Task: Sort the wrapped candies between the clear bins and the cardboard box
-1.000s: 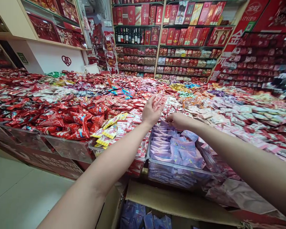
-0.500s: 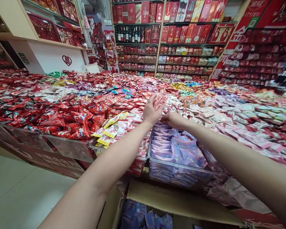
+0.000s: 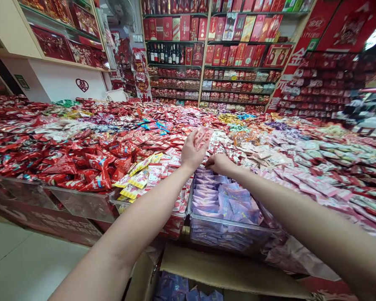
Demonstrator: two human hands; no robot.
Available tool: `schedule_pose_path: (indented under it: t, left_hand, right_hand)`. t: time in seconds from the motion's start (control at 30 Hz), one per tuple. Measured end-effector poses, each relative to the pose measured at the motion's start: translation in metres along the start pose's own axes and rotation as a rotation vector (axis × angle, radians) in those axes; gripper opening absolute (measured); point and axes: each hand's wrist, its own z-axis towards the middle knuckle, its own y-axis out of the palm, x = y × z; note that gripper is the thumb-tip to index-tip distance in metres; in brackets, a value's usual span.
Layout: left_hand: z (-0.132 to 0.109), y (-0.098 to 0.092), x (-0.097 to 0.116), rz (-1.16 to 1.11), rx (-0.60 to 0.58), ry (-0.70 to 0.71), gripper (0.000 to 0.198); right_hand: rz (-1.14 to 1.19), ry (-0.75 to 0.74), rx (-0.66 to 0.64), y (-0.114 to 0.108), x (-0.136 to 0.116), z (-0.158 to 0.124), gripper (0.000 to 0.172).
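Observation:
My left hand (image 3: 191, 154) is closed around a few pale pink candy packets (image 3: 204, 136) with red print, raised above the heaped sweets. Just to its right, my right hand (image 3: 219, 164) reaches over the far end of a clear plastic bin (image 3: 232, 221). Its fingers are curled down at the back of the bin, and whatever they grip is hidden. Purple candy packets (image 3: 207, 192) stand in a row along the bin's left side, with more lying flatter on its right. Yellow-and-white packets (image 3: 141, 177) fill the bin to the left.
Below the bins stands an open cardboard box (image 3: 225, 267) holding dark purple packets (image 3: 175, 284). Red packets (image 3: 97, 167) pile up at left, pink ones (image 3: 313, 179) at right. Shelves of red boxes and bottles (image 3: 163, 54) line the back wall.
The view has tilted up and shifted slightly, so the scene sits lower and further left. Both hands stay in nearly the same place over the bins, with the pink packets still in my left.

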Motion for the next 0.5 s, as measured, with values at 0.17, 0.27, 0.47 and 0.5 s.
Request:
schedule_pose_path:
  t: [0.17, 0.27, 0.47, 0.5]
  left_hand:
    - [0.0, -0.001, 0.0, -0.005, -0.005, 0.008, 0.052]
    - [-0.001, -0.001, 0.002, -0.009, -0.008, 0.005, 0.05]
    - [-0.002, 0.001, -0.002, -0.041, -0.02, 0.015, 0.051]
    - [-0.002, 0.001, -0.003, -0.039, -0.022, 0.012, 0.051]
  right_hand:
    - [-0.086, -0.035, 0.025, -0.012, -0.001, -0.019, 0.022]
    - [-0.121, -0.077, -0.039, -0.014, -0.009, -0.041, 0.025]
    - [-0.208, -0.172, -0.047, -0.003, -0.017, -0.06, 0.022]
    - [-0.226, -0.179, -0.062, -0.002, -0.017, -0.059, 0.022]
